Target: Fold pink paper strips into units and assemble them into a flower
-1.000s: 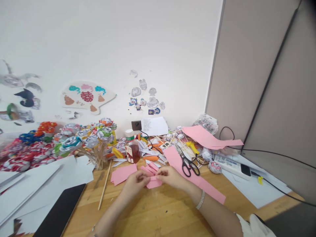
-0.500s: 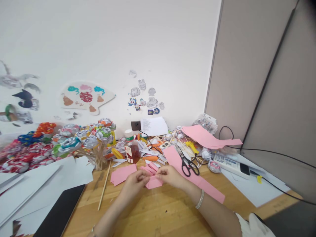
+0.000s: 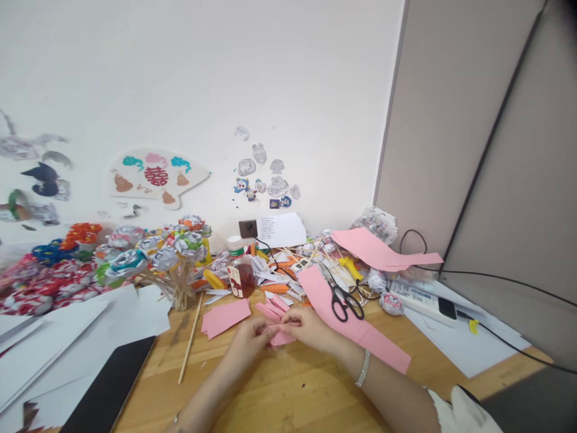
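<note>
Between my two hands is a small piece of pink paper [image 3: 283, 339], held just above the wooden table. My left hand [image 3: 250, 338] pinches its left side with thumb and fingers. On the right side, my right hand [image 3: 306, 328] grips the paper the same way. Just behind my fingers lie folded pink paper strips [image 3: 273, 308], partly hidden by the hands. A stack of cut pink paper pieces [image 3: 226, 317] rests to the left. Black-handled scissors [image 3: 345, 302] lie on a long pink sheet [image 3: 378, 346] to the right.
A wooden stick [image 3: 190, 340] and a black flat panel [image 3: 110, 385] lie at left, near white sheets [image 3: 49, 355]. Paper flowers [image 3: 166, 255] crowd the back left. A jar [image 3: 241, 273] stands among paper scraps. A power strip [image 3: 424, 304] with a cable sits at right.
My fingers have closed in on the pink paper, and its near edge now shows less and appears folded up. My left hand has shifted slightly; the table items stay put.
</note>
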The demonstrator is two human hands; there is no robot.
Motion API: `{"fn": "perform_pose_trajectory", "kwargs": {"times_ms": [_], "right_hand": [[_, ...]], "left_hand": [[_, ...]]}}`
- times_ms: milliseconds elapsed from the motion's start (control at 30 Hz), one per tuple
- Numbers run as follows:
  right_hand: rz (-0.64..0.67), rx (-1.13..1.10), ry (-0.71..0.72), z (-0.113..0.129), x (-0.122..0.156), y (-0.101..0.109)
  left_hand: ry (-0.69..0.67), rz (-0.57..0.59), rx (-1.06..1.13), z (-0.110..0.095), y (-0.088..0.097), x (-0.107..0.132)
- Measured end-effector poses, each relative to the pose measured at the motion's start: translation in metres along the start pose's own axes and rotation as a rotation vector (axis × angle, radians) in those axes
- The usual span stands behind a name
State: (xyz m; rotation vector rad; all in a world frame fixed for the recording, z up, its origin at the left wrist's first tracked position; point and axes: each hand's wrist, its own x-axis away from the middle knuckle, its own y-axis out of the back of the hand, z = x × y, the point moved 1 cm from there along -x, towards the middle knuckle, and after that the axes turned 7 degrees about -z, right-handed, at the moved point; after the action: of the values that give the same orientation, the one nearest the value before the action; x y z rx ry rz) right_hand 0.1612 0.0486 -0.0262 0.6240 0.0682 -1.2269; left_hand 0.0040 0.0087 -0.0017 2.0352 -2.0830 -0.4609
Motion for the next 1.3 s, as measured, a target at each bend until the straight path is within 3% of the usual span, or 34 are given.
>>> {"fn": "perform_pose_trajectory", "kwargs": {"times_ms": [333, 500, 767, 967, 1100, 1300], "right_hand": [[0.01, -0.063, -0.008, 0.002, 0.0, 0.002], [0.057, -0.159, -0.041, 0.003, -0.003, 0.007], [0.124, -0.153, -0.034, 0.003, -0.006, 0.013], [0.134, -0.099, 0.0, 0.005, -0.003, 0.012], [0.131, -0.103, -0.021, 0.006, -0.003, 0.017], [0.112, -0.047, -0.006, 0.005, -0.005, 0.021]], "left_hand": [[0.119, 0.136, 0.104, -0.006, 0.006, -0.001], [0.049, 0.095, 0.075, -0.012, 0.011, -0.001], [0.051, 0.113, 0.029, -0.02, 0.014, 0.002], [-0.104, 0.029, -0.095, -0.011, 0.011, 0.001], [-0.113, -0.014, -0.147, -0.015, 0.014, 0.001], [-0.096, 0.017, -0.141, -0.021, 0.016, 0.002]]}}
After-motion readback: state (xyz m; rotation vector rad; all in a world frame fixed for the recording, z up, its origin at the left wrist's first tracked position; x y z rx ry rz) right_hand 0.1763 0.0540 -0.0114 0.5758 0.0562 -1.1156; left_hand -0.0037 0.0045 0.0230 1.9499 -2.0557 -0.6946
